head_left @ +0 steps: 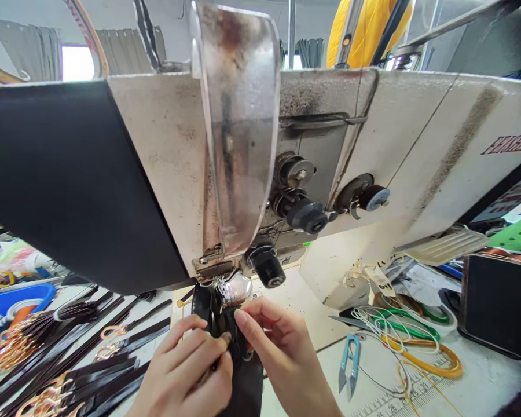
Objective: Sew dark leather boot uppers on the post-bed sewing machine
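Both my hands work right under the head of a sewing machine [169, 145]. With fingers curled, my left hand [191, 365] grips a black leather-like piece [248, 391] close to the needle area. My right hand [282, 341] pinches the same dark material from the other side, thumb and forefinger together. The piece hangs down between my hands toward the bottom edge. Its upper part is partly covered by my fingers, and the needle point cannot be made out. A clear plastic guard [247, 139] stands in front of the machine head.
At left lie dark straps [130, 336] with gold-coloured clasps [17, 341] beside a blue bin [30, 300]. Blue thread snips [349, 365], yellow-handled scissors [443, 359], green-handled scissors [410, 325] and loose white cord lie at right. A black box [499, 307] stands beyond them.
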Tool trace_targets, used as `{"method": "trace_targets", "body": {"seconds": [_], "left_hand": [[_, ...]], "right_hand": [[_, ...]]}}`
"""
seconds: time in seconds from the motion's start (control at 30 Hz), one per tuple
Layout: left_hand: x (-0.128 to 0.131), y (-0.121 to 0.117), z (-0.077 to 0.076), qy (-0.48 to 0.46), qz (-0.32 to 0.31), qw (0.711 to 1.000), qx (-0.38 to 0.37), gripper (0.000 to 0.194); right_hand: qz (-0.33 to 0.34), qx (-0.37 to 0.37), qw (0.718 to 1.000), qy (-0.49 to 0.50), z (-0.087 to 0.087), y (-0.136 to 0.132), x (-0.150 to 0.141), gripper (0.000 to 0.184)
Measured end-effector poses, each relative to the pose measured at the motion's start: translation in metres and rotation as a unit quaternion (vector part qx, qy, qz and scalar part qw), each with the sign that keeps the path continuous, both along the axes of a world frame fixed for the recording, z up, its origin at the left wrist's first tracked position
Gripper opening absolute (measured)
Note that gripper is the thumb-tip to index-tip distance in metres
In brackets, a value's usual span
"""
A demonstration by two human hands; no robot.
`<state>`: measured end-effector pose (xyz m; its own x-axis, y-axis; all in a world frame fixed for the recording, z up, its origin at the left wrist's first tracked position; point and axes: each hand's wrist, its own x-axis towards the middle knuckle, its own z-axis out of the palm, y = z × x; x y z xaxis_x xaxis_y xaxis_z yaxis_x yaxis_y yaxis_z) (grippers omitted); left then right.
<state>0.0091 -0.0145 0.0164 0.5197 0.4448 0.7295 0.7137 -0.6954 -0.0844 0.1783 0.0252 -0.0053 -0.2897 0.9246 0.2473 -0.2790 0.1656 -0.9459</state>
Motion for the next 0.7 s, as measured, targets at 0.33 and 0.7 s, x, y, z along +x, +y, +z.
{"method": "trace_targets", "body": {"seconds": [0.33, 0.7], "left_hand": [[-0.001, 0.002, 0.015, -0.053, 0.064, 0.989, -0.123, 0.019], [-0.005, 0.006, 0.016, -0.076, 0.048, 0.986, -0.138, 0.02]], "right_hand": [[-0.055, 0.099, 0.994, 0.001, -0.003, -0.009, 0.006, 0.022], [-0.155, 0.075, 0.985, 0.018, -0.002, -0.011, -0.005, 0.014]]}}
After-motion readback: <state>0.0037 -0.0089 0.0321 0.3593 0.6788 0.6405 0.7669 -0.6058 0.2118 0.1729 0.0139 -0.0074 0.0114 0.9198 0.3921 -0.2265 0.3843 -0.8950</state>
